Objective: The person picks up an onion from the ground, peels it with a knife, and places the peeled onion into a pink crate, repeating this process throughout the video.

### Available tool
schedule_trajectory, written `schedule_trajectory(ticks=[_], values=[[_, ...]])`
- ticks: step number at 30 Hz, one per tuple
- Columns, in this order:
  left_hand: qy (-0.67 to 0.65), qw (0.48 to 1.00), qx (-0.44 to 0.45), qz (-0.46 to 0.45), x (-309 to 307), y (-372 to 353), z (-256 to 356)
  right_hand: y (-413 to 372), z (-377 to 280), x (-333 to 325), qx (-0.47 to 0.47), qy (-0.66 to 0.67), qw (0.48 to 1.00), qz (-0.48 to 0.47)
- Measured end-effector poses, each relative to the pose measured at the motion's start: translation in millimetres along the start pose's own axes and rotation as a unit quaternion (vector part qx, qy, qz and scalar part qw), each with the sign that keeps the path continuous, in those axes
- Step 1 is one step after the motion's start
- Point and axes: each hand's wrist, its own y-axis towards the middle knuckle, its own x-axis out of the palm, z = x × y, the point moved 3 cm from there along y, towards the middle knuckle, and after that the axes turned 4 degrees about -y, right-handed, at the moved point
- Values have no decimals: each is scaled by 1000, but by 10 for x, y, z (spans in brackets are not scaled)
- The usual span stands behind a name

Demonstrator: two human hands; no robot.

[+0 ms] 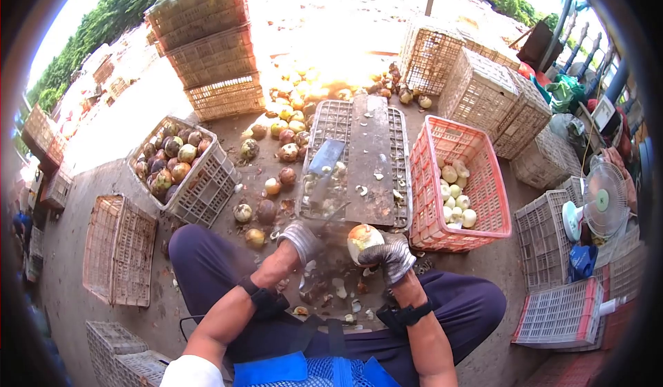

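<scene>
My right hand [391,254], in a grey-striped glove, is closed around a large onion [364,243]. The onion is pale with some brown skin left on its top, and sits just in front of the board's near end. My left hand [300,241], also gloved, is closed and smeared by motion; a broad-bladed knife [326,158] seems to reach forward from it, its lower part blurred. Ahead, a worn wooden board [369,190] lies across an upturned plastic crate [400,152]. Peel scraps [340,288] litter the ground between my legs.
A red crate [459,133] to the right holds peeled onions [456,204]. A pale crate [222,187] on the left holds unpeeled onions [173,156]. Loose onions [289,128] cover the ground ahead. Stacked crates [207,49] and a fan [603,200] stand around.
</scene>
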Motion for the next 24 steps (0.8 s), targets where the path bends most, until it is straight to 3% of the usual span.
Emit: schedule_trajectory(ticks=[2, 6, 7, 12, 13, 15, 18, 21, 24], values=[[-37, 999, 9, 17, -24, -48, 0, 63, -19, -28, -16, -19, 1000, -6], [-69, 968, 220, 104, -79, -222, 380, 79, -22, -20, 2, -53, 999, -6], [47, 975, 210, 55, -91, -247, 385, 58, -62, 13, -3, -49, 999, -8], [139, 973, 180, 29, -113, -275, 474, 132, -33, 24, -68, -156, 985, 26], [137, 975, 173, 8, -116, -260, 474, 143, -72, 18, -63, -302, 950, 50], [162, 976, 142, -40, -96, -214, 431, 115, -296, 121, -48, -568, 817, 88], [204, 970, 85, -103, -34, -176, 375, 103, -272, 161, -63, -592, 799, 89], [197, 969, 71, -129, -58, -205, 427, 130, -136, 103, -195, -525, 815, 147], [210, 961, 58, -172, -100, -221, 485, 158, -112, 50, -172, -579, 779, 171]])
